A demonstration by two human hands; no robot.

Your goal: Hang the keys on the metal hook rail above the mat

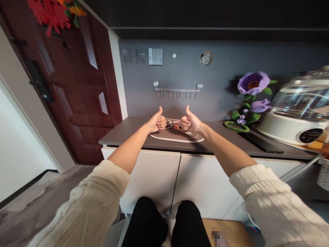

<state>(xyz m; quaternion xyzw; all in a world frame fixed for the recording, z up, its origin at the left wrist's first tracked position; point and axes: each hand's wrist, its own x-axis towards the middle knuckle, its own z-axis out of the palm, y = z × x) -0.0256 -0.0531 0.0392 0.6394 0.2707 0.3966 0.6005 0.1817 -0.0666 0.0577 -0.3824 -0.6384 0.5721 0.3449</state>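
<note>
Apparently at a hands-off step, a person's left hand (155,123) and right hand (191,122) show curled fingers, thumbs raised; metal trinkets (170,125) appear between them above a mat (177,140). Grasping would require uncurling.

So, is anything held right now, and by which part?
No hold shows. The left hand and right hand are both fists, thumbs up; the small bunch with a red piece lies between them on the mat. Curled fingers hide the palms.
</note>
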